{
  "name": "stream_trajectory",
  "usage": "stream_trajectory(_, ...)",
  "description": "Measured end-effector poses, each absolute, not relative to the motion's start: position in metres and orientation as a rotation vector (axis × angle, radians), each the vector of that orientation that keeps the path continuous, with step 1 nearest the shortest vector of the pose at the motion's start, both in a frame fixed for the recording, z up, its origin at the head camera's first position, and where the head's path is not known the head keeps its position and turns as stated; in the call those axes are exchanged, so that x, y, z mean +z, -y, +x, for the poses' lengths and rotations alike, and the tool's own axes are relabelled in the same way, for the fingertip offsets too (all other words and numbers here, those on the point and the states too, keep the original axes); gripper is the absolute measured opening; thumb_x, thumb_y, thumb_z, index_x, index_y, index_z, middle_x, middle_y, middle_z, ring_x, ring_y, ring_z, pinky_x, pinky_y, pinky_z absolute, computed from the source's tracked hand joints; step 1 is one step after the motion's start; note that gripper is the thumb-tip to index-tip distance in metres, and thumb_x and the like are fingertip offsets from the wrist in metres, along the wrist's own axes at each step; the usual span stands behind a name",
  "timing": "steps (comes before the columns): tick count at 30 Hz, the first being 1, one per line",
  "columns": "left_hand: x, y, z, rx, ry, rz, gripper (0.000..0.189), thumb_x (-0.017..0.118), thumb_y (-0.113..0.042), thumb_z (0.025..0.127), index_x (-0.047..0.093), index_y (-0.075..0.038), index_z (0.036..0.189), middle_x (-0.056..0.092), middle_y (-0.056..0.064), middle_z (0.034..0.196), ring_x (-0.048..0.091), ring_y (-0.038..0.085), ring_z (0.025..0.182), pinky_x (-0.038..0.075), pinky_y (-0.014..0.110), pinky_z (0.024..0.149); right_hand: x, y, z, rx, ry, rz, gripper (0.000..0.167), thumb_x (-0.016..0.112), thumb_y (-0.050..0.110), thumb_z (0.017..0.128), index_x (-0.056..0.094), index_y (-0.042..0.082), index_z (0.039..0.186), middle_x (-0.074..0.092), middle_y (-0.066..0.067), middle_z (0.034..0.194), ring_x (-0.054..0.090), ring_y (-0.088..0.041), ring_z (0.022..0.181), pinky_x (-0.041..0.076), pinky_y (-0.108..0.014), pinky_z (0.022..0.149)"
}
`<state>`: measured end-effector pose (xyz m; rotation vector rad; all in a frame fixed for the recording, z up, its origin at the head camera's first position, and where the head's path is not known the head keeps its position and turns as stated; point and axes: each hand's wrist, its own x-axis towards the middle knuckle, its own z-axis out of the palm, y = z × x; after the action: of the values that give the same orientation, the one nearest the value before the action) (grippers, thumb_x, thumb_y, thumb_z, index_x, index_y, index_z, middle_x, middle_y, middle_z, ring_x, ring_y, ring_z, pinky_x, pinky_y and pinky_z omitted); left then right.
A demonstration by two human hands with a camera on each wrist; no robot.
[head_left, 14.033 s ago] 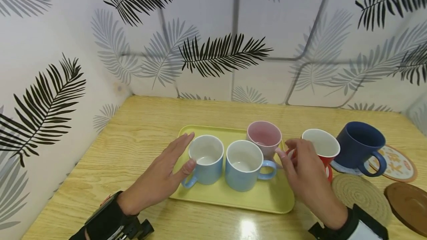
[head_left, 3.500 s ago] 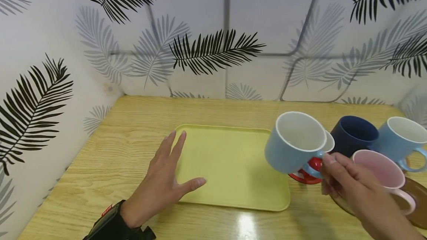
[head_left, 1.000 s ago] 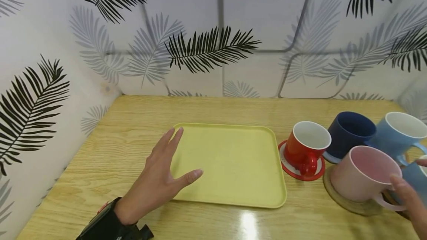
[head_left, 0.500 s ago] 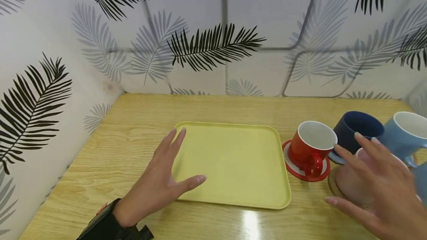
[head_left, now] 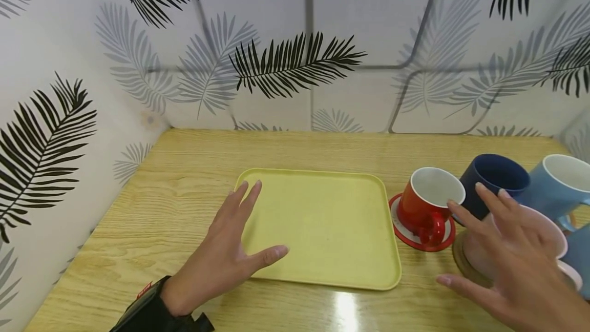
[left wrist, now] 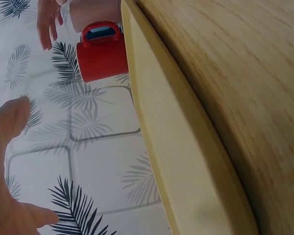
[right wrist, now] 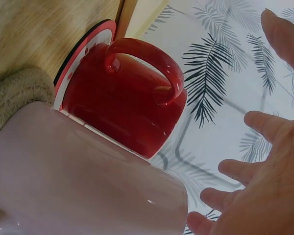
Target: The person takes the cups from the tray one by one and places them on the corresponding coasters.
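Note:
My left hand (head_left: 226, 257) is spread with straight fingers at the left edge of the yellow tray (head_left: 318, 229), holding nothing. My right hand (head_left: 525, 270), fingers apart, hovers over the pink mug (head_left: 548, 229) and partly hides it. In the right wrist view the fingers point past the pink mug (right wrist: 88, 181) without gripping it. A red mug (head_left: 421, 214) with a white inside stands on a red-rimmed coaster (head_left: 405, 237), its handle towards me. Behind the right hand is a navy mug (head_left: 500, 170), beside a light blue mug (head_left: 555, 188). Another light blue mug (head_left: 580, 255) is cut off at the right edge.
A round woven coaster (head_left: 464, 263) lies under the pink mug. The wooden table (head_left: 184, 168) runs back to a leaf-patterned wall covering (head_left: 276, 117). The mugs stand close together right of the tray.
Earlier, two light blue mugs and the pink mug stood on the tray; they are now to its right. The right hand carried a blue mug rightward, let go and came back left over the pink mug.

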<state>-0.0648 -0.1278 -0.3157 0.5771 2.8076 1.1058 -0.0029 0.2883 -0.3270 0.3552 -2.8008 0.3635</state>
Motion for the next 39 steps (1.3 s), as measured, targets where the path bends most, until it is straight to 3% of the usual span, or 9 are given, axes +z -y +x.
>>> stream_trajectory(16,-0.32,0.127,-0.066,1.091,-2.853,0.639,0.095,0.07,-0.058,0.089,0.016,-0.031,0.163,0.012,0.008,0.168,0.003,0.04,0.154,0.016,0.073,0.112,-0.325,-0.286,-0.002,0.39,2.751,0.351,0.115,0.085,0.06,0.067,0.029,0.024,0.16,0.013,-0.026,0.164,0.004,-0.05,0.15,-0.01,-0.076,0.11)
stream_trajectory(25,-0.318,0.122,-0.068,1.091,-2.882,0.676,0.093,0.07,-0.056,0.09,0.018,-0.029,0.163,0.014,0.007,0.168,0.005,0.039,0.154,0.015,0.071,0.113,-0.318,-0.28,-0.007,0.338,2.764,0.298,0.113,0.086,0.057,0.067,0.031,0.02,0.158,0.013,-0.027,0.163,0.001,-0.051,0.15,-0.01,-0.076,0.109)
stream_trajectory(29,-0.316,0.121,-0.07,1.062,-2.947,0.705,0.094,0.071,-0.054,0.089,0.019,-0.029,0.163,0.016,0.008,0.168,0.008,0.039,0.154,0.019,0.07,0.113,-0.315,-0.279,-0.01,0.327,2.749,0.306,0.113,0.083,0.061,0.068,0.03,0.021,0.159,0.013,-0.028,0.163,0.002,-0.051,0.15,-0.007,-0.074,0.112)
stream_trajectory(34,-0.318,0.123,-0.077,0.902,-3.198,1.01,0.089,0.062,-0.065,0.091,0.031,-0.017,0.16,0.034,0.015,0.16,0.029,0.035,0.149,0.034,0.062,0.11,-0.31,-0.276,-0.015,0.345,2.653,0.391,0.103,0.065,0.077,0.078,0.031,0.023,0.159,0.02,-0.028,0.162,0.01,-0.051,0.15,0.001,-0.07,0.116)
stream_trajectory(37,-0.32,0.127,-0.081,0.737,-3.333,1.245,0.088,0.049,-0.071,0.094,0.037,-0.011,0.157,0.043,0.018,0.153,0.039,0.036,0.143,0.037,0.057,0.109,-0.311,-0.272,-0.018,0.329,2.578,0.475,0.098,0.045,0.085,0.083,0.036,0.021,0.157,0.027,-0.03,0.158,0.018,-0.052,0.147,0.009,-0.069,0.117)
stream_trajectory(39,-0.318,0.13,-0.081,0.676,-3.346,1.329,0.087,0.044,-0.073,0.094,0.038,-0.011,0.156,0.044,0.019,0.153,0.04,0.039,0.142,0.037,0.057,0.109,-0.313,-0.27,-0.018,0.307,2.563,0.511,0.096,0.039,0.086,0.085,0.039,0.02,0.156,0.029,-0.029,0.157,0.021,-0.052,0.146,0.014,-0.072,0.114)
